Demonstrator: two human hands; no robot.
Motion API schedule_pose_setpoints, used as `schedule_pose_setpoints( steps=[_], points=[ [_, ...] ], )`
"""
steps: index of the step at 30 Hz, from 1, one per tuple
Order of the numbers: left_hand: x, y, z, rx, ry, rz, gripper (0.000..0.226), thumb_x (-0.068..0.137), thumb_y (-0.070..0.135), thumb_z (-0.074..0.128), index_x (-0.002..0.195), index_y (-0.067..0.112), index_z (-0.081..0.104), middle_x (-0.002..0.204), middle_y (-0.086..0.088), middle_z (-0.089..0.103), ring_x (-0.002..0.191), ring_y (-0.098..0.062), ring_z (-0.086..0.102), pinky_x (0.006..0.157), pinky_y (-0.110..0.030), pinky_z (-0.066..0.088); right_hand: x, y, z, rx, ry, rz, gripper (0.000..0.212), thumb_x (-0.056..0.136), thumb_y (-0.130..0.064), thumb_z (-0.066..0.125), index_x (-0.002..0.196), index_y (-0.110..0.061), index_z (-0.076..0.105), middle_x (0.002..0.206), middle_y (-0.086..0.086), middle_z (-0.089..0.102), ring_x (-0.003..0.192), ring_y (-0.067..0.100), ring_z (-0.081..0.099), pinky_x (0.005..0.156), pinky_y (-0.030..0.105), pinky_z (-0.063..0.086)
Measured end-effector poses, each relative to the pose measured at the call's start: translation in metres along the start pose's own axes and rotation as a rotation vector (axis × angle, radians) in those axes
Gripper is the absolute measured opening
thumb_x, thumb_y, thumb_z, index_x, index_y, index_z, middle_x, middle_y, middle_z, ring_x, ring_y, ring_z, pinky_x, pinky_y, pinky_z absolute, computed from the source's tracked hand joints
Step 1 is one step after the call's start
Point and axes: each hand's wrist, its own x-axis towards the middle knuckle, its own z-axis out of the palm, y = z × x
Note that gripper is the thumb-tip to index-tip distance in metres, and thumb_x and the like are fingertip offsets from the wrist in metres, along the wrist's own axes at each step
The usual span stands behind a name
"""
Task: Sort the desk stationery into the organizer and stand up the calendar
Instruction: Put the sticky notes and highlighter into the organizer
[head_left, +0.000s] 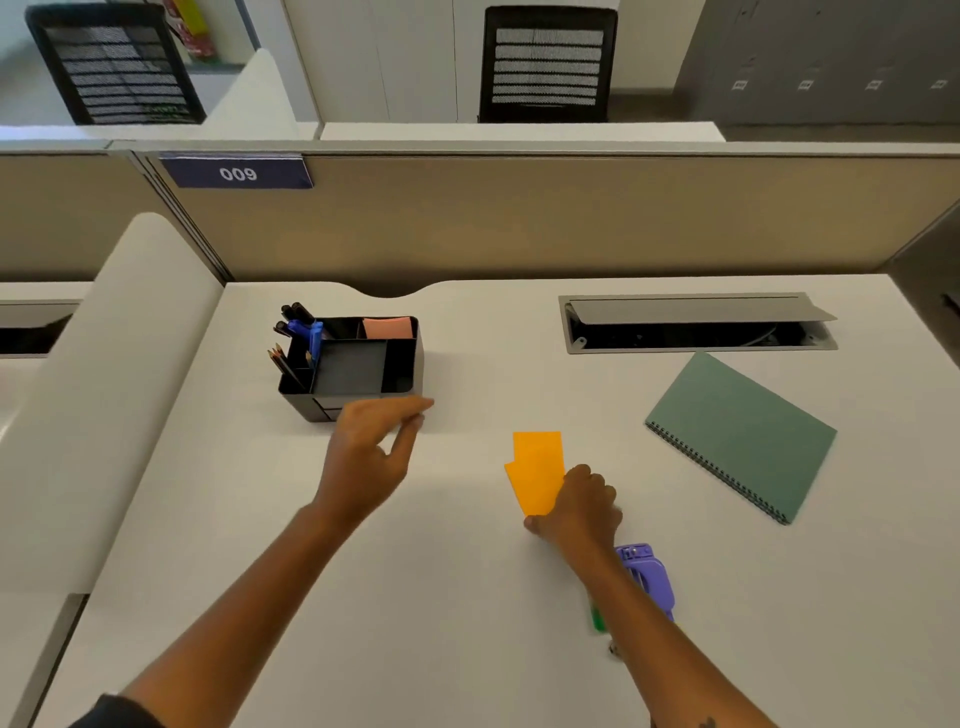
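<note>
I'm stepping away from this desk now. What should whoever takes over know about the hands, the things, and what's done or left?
Left hand: open, holding nothing, by the organizer's front.
Right hand: grips the orange sticky notes on the desk.
Done: pens, pencils and pink notes sit in the organizer.
Left: orange notes, purple stapler and a green item under the right forearm; green spiral calendar lies flat, not yet stood up.

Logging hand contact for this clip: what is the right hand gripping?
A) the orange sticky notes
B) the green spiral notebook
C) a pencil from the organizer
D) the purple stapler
A: the right hand curls its fingers round the near end of the orange sticky notes; the purple stapler lies untouched beside the forearm.
</note>
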Motion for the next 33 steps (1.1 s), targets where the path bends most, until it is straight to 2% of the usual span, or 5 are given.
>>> schedule_pose_setpoints(
  steps=[5, 8, 15, 21, 33],
  points=[
    [-0.04, 0.025, 0.014, -0.021, -0.026, -0.077, 0.028, 0.095, 0.018, 0.073, 0.122, 0.02, 0.077, 0.118, 0.015, 0.073, 0.104, -0.001, 0.069, 0.099, -0.021, 0.048, -0.006, 0.0, 0.002, 0.017, 0.033, -0.09, 0.042, 0.086, -0.038, 0.073, 0.121, -0.02, 0.056, 0.119, 0.003, 0.063, 0.115, 0.028, 0.059, 0.093, 0.039, 0.043],
    [-0.052, 0.037, 0.02, -0.064, -0.088, -0.144, 0.031, 0.095, 0.021, 0.074, 0.126, 0.027, 0.073, 0.118, 0.02, 0.072, 0.099, 0.011, 0.066, 0.098, -0.012, 0.045, -0.017, 0.002, 0.005, 0.267, 0.08, -0.2, 0.006, 0.089, -0.022, 0.07, 0.09, -0.022, 0.064, 0.097, 0.0, 0.066, 0.093, 0.026, 0.065, 0.078, 0.034, 0.048],
    [-0.058, 0.04, 0.024, -0.092, -0.341, -0.194, 0.052, 0.092, 0.026, 0.08, 0.14, 0.031, 0.063, 0.134, 0.013, 0.068, 0.111, -0.001, 0.067, 0.099, -0.029, 0.058, -0.044, -0.009, 0.002, 0.637, 0.106, -0.469, 0.028, 0.084, -0.01, 0.082, 0.074, -0.023, 0.06, 0.077, -0.007, 0.063, 0.071, 0.011, 0.059, 0.059, 0.02, 0.047],
    [-0.046, 0.037, 0.005, -0.084, -0.186, -0.036, 0.017, 0.089, 0.015, 0.082, 0.105, 0.022, 0.081, 0.106, 0.014, 0.078, 0.1, -0.008, 0.072, 0.088, -0.041, 0.058, -0.056, -0.016, -0.013, 0.721, 0.244, -0.664, 0.022, 0.082, -0.005, 0.084, 0.077, -0.015, 0.066, 0.081, -0.006, 0.065, 0.074, 0.011, 0.058, 0.063, 0.018, 0.049],
    [0.013, 0.007, -0.031, 0.058, 0.071, 0.165, 0.012, 0.093, 0.015, 0.077, 0.102, 0.012, 0.083, 0.097, 0.003, 0.079, 0.085, -0.019, 0.072, 0.084, -0.035, 0.053, -0.055, -0.026, -0.016, 0.911, 0.3, -0.604, 0.022, 0.084, -0.013, 0.084, 0.099, -0.022, 0.072, 0.099, -0.011, 0.07, 0.084, 0.01, 0.068, 0.066, 0.012, 0.051]
  ],
)
